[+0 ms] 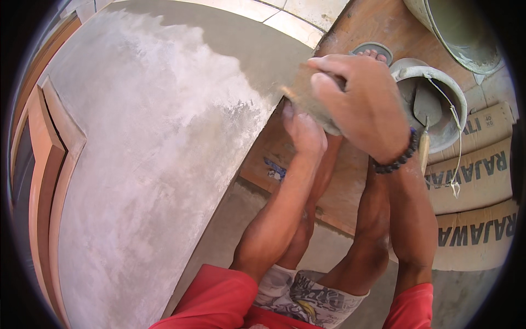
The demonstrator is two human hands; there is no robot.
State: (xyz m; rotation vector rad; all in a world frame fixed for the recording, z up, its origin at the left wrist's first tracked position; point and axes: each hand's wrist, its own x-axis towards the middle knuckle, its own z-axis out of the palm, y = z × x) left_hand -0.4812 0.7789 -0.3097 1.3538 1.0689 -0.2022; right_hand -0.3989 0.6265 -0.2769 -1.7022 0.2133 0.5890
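The right hand (364, 104), right of centre in the upper half of the frame, grasps a flat grey-brown piece (311, 97), its thumb and fingers bent around the piece's right-hand side. The piece lies left of that grip, tilted, reaching down to just under the fingers — its left edge is near the right border of a plastered surface (148, 148). The left hand (307, 132), near the middle of the frame, is at the piece's lower left edge with fingers raised; whether it clasps the piece or merely touches it, I cannot tell. A dark beaded bracelet (402, 156) circles the right wrist.

The plaster fills the left half, pale and blotchy, with a darker grey band (235, 30) across its top. Right of the right hand stands a bucket (459, 107) with a trowel (427, 107) inside (its wooden handle leans over the rim). A larger bucket (460, 38) occupies the upper right corner — printed paper sacks (471, 172) lie along the right side.
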